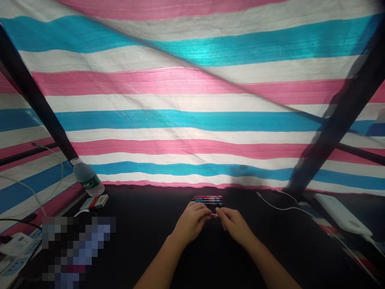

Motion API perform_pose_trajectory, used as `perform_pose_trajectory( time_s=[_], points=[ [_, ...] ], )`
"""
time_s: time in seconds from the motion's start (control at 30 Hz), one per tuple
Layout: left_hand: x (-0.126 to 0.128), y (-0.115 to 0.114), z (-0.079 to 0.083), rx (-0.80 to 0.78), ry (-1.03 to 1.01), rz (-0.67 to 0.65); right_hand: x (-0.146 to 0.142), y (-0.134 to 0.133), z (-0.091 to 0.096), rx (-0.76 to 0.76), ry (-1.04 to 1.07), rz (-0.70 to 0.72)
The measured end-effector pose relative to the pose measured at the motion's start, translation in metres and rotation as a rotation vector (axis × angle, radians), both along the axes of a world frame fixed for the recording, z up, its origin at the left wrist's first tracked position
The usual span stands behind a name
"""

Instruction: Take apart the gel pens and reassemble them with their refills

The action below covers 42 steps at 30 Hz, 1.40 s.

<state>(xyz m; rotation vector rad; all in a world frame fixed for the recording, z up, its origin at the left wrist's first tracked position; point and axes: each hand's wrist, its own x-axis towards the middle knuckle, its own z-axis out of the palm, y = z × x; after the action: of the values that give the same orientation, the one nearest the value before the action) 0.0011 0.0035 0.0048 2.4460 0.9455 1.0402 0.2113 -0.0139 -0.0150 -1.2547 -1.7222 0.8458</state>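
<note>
On black counter (144, 212), centre: L hand (191, 222) & R hand (235, 226) at red-tipped item (213, 215)

Det.: L fingers curled, narrow, on item; R fingers narrow, just beside it, contact can't tell. Row of colored pens (207, 200) flat, side by side, just ahead of hands. Far L: tilted water bottle (87, 176), white cap, w/ small carton (94, 202) just below. Lower L: power strip (18, 251), plus pixelated patch (78, 249), contents can't tell. R side: white cable (285, 206), running toward white power bank (341, 214). Behind all: pink/white/blue striped tarp (192, 120), dark frame posts (39, 96) either side.
</note>
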Motion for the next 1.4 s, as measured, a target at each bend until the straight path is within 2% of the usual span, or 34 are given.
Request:
perform_pose_trajectory(
  time_s=[0.17, 0.37, 0.57, 0.8, 1.0, 1.13, 1.27, 1.4],
  points=[
    [-0.002, 0.0, 0.001, -0.056, -0.045, 0.054, 0.001, 0.0, 0.002, 0.137, 0.016, -0.029],
    [-0.002, 0.001, 0.002, -0.042, -0.039, 0.017, 0.001, -0.002, 0.005, 0.011, -0.043, 0.025],
    [-0.003, 0.002, 0.002, -0.071, -0.044, 0.061, 0.002, -0.003, 0.009, 0.17, -0.059, 0.016],
    [-0.002, 0.001, 0.003, -0.065, -0.052, -0.006, 0.002, -0.002, 0.008, 0.01, -0.043, 0.059],
    [-0.002, 0.001, 0.002, -0.034, -0.02, -0.02, 0.002, 0.0, 0.005, -0.014, -0.007, 0.062],
    [-0.004, 0.002, 0.004, -0.039, 0.011, 0.035, 0.001, -0.002, 0.009, -0.004, 0.027, 0.043],
    [-0.007, 0.004, 0.006, -0.041, -0.003, 0.071, 0.001, -0.001, 0.009, -0.027, 0.173, 0.005],
    [-0.003, 0.002, 0.005, -0.031, -0.102, 0.103, -0.002, 0.001, 0.002, -0.129, 0.516, -0.026]
  ],
)
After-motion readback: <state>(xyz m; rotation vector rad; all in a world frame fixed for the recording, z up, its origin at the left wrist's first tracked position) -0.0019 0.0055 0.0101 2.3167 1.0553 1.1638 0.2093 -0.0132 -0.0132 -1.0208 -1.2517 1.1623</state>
